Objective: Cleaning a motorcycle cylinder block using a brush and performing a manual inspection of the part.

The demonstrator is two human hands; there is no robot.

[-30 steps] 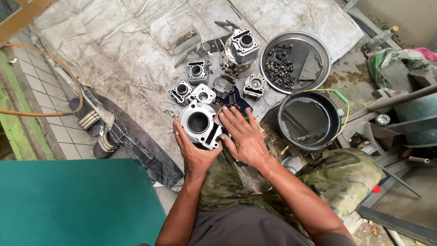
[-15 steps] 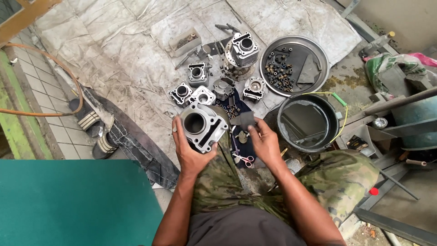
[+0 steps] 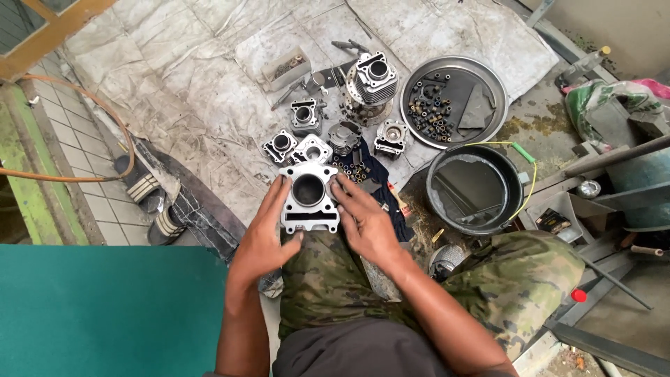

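Grey, stained sheeting (image 3: 174, 91) covers the ground, with a green mat (image 3: 105, 307) at the near left and a pair of striped sandals (image 3: 150, 202) beside a tiled edge. Near the middle, the left hand (image 3: 262, 234) holds the left side of a pale metal engine cylinder (image 3: 309, 197), fingers stretched along its edge and thumb under its near corner. That cylinder sits flat, bore facing up, just above the person's camouflage-clad knees. On its right side the right hand (image 3: 363, 220) presses against it with fingers spread. Just beyond lie several smaller cylinder parts (image 3: 307, 115) and a finned cylinder (image 3: 372, 80) standing upright. Farther right, a round metal tray (image 3: 488, 77) holds small dark bits, and near it stands a black bucket (image 3: 436, 202).
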